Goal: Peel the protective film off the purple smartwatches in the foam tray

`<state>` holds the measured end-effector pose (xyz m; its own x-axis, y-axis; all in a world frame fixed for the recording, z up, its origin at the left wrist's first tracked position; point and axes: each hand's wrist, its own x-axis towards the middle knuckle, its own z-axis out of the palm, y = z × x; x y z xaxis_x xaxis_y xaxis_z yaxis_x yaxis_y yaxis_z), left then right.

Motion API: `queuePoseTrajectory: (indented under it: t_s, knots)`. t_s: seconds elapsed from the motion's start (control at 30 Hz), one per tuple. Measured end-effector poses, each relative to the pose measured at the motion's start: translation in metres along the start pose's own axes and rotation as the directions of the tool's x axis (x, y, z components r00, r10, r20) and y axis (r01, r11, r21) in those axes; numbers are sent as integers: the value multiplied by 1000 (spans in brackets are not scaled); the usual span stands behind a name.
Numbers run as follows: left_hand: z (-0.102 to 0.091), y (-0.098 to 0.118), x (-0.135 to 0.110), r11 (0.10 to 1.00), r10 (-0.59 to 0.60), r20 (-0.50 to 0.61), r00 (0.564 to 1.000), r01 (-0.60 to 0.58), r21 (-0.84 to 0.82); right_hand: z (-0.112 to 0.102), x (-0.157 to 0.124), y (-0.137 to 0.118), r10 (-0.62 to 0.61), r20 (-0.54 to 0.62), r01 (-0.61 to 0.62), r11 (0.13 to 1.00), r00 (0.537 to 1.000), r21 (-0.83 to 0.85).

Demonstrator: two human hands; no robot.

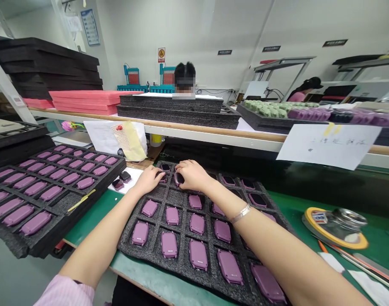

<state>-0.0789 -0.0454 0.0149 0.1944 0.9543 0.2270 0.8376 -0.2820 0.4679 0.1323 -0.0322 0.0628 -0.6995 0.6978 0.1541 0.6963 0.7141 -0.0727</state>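
A black foam tray with square compartments lies in front of me. It holds several purple smartwatch cases, most showing their purple side. Along the far rows some cases show a dark screen. My right hand is closed around a purple smartwatch case, its dark face partly visible, over the second row from the back. Just left of it, my left hand has its fingers closed on another smartwatch case at its compartment. My fingers cover part of both cases.
Left stands a second foam tray of purple cases. Two dark-screened watches lie on white paper between the trays. On the right are a round yellow-rimmed object and thin tools. A shelf crosses behind, carrying foam stacks. Two people sit beyond.
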Motion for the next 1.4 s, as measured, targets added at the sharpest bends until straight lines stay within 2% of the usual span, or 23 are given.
queuePoseTrajectory:
  t_s: [0.2, 0.33, 0.43, 0.5, 0.57, 0.7, 0.73, 0.77, 0.8, 0.83, 0.87, 0.9, 0.97, 1.03, 1.07, 1.13, 1.2, 1.27, 1.33, 1.4]
  knots:
    - [-1, 2, 7, 998, 62, 60, 996, -62, -7, -10, -59, -26, -18, -179, 49, 984, 984, 170]
    - [-12, 5, 5, 995, 40, 71, 997, -33, -90, -3, -102, -45, -18, -248, 97, 946, 969, 311]
    - [-23, 13, -1, 981, 16, 45, 999, -7, -196, 4, -123, -50, 28, -297, 101, 906, 955, 411]
    - [-29, 26, -8, 958, -4, -4, 1000, 3, -288, 6, -130, -48, 78, -327, 93, 874, 942, 477]
    - [-35, 48, -18, 913, -33, -46, 998, 12, -408, 5, -133, -42, 149, -356, 75, 836, 922, 543]
    - [-41, 110, -42, 748, -31, 13, 999, 32, -663, 5, -130, -24, 344, -377, 10, 726, 860, 687]
    - [-41, 125, -48, 680, -22, 48, 999, 50, -732, 6, -129, -19, 385, -369, 4, 688, 846, 726]
    - [-41, 138, -54, 465, -6, 160, 987, 144, -874, 7, -128, -15, 417, -359, 4, 648, 835, 762]
    - [-39, 149, -59, 234, 26, 268, 963, 255, -938, 9, -127, -11, 443, -350, 10, 608, 825, 794]
    - [-36, 157, -63, 56, 66, 355, 932, 352, -934, 10, -127, -8, 464, -344, 20, 573, 816, 819]
    - [-31, 163, -65, -81, 77, 416, 906, 422, -903, 10, -127, -6, 484, -345, 32, 544, 804, 838]
    - [-26, 165, -67, -173, 49, 463, 885, 464, -869, 10, -128, -6, 502, -351, 44, 525, 790, 850]
    - [-12, 162, -66, -263, -54, 541, 839, 511, -818, 7, -131, -8, 538, -369, 63, 503, 758, 862]
    - [2, 152, -62, -274, -126, 590, 797, 544, -793, 3, -135, -13, 541, -412, 86, 527, 733, 846]
    - [7, 147, -60, -274, -146, 605, 783, 555, -785, 1, -137, -17, 514, -452, 96, 577, 729, 811]
    - [14, 140, -59, -258, -165, 608, 776, 561, -786, -1, -141, -23, 384, -545, 118, 728, 745, 675]
    - [18, 137, -60, -196, -148, 600, 786, 571, -797, 2, -142, -28, 214, -586, 150, 848, 781, 509]
    - [19, 138, -65, -99, -86, 593, 801, 585, -805, 7, -141, -30, 123, -561, 170, 881, 819, 441]
    - [20, 140, -70, -22, -15, 584, 812, 583, -812, 14, -140, -31, 111, -512, 157, 878, 852, 452]
    - [20, 142, -75, 8, 22, 557, 830, 557, -830, 18, -140, -32, 111, -470, 143, 870, 876, 471]
